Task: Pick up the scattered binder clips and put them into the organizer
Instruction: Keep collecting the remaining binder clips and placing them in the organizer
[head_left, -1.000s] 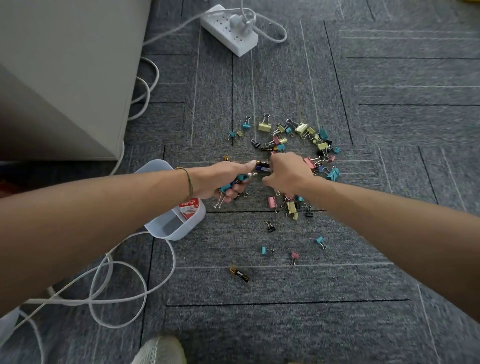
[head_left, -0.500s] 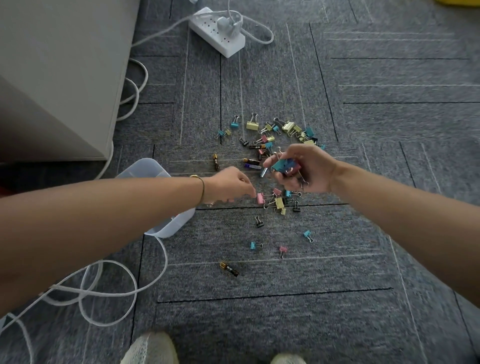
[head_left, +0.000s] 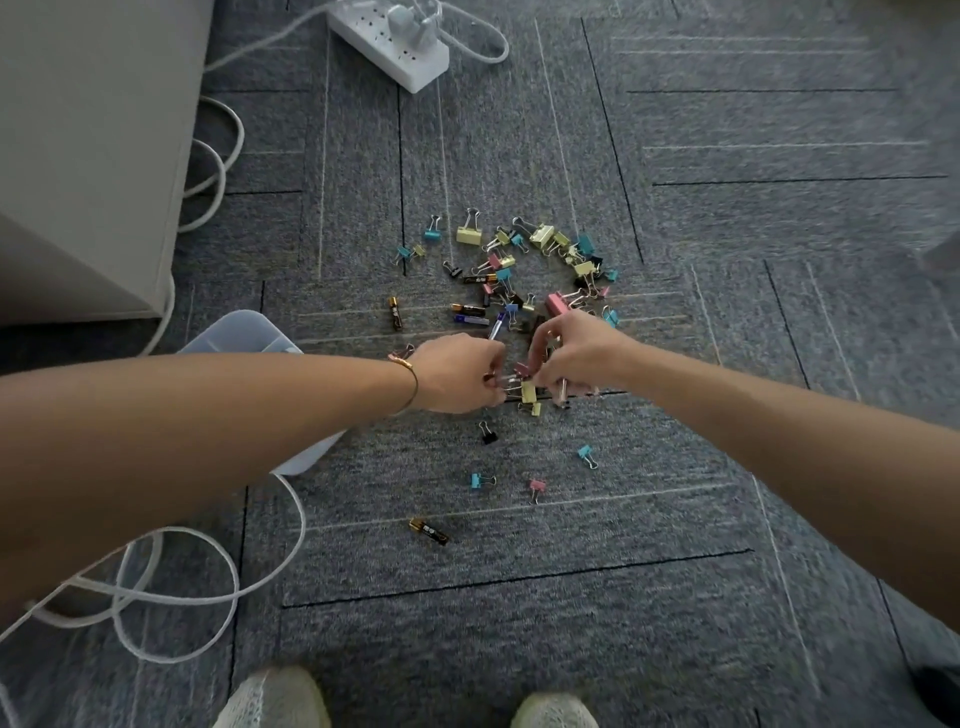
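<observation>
Many small coloured binder clips (head_left: 540, 236) lie scattered on the grey carpet, with a tight cluster around a yellow clip (head_left: 528, 391) in the middle. My left hand (head_left: 457, 374) is down at that cluster, fingertips pinched on the wire handles of a clip. My right hand (head_left: 576, 353) meets it from the right, fingers curled over a few clips. The translucent white organizer (head_left: 234, 332) sits to the left, mostly hidden under my left forearm. Loose clips lie nearer me: black (head_left: 488, 434), teal (head_left: 586, 453), teal (head_left: 477, 480), pink (head_left: 537, 486).
Batteries lie among the clips (head_left: 396, 313), (head_left: 470, 310) and nearer me (head_left: 429, 531). A white power strip (head_left: 395, 47) is at the top, a looped white cable (head_left: 171, 597) at lower left, a pale cabinet (head_left: 78, 156) at upper left. My shoes (head_left: 270, 696) show at the bottom.
My right hand, raised with a bunch of clips half a second ago, has come down onto the middle cluster. My left hand has moved right to meet it.
</observation>
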